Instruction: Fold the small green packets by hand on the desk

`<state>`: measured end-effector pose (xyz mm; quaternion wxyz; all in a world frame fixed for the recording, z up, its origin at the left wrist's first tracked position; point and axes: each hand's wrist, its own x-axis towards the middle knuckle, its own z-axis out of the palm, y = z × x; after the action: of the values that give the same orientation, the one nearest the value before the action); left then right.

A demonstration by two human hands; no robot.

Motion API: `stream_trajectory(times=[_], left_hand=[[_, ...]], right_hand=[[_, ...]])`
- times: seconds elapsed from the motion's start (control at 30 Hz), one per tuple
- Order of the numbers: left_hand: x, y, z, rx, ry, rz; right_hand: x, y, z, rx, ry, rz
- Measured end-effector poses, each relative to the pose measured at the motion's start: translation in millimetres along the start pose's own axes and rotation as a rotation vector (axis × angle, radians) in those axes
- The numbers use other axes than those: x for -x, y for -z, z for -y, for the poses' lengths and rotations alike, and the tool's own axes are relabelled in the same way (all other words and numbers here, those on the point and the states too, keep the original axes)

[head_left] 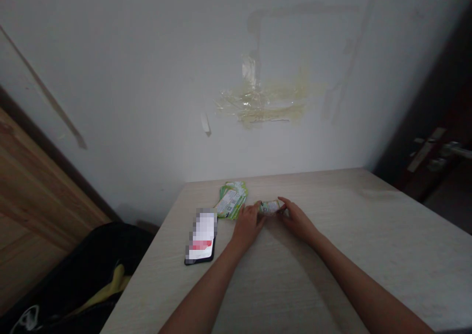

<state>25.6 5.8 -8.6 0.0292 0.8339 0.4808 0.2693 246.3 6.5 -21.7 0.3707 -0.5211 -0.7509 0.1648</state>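
Note:
Near the back of the table, a small green-and-white printed packet (270, 206) is held between my two hands, low over the surface. My left hand (250, 222) grips its left end, fingers bent around the edge. At the opposite end, my right hand (295, 218) has thumb and fingers closed on it. Fingers hide both ends of the packet. Just left of my left hand lies a loose pile of flat green-and-white printed packets (232, 201), overlapping each other. Whether they are pouches or flattened cartons I cannot tell.
A phone (201, 238) with a lit, blurred screen lies left of my left forearm. The pale wood-grain table (368, 226) meets a wall (155, 103) with tape remnants. A dark bag (84, 280) with something yellow is at lower left; a door handle (457, 149) is at right.

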Motion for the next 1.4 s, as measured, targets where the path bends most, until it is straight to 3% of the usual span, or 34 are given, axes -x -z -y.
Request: stream_trajectory(times=[0.33,0.63,0.9,1.4], left_hand=[[-6.8,0.0,-3.5,-0.046,0.115,-0.005],[-6.8,1.9,-2.9,-0.048,-0.023,0.01],[-3.7,6.3,-7.8,-0.019,-0.006,0.09],[0.7,7.8,-11.3,-0.046,-0.022,0.082]], right_hand=[[-0.7,-8.6,2.4,0.125,-0.079,-0.021],[-1.9,-12.0,0.0,0.224,0.018,-0.067],[-2.5,2.6,1.3,0.165,0.188,0.172],[-3.2,8.4,8.4,0.081,0.202,0.179]])
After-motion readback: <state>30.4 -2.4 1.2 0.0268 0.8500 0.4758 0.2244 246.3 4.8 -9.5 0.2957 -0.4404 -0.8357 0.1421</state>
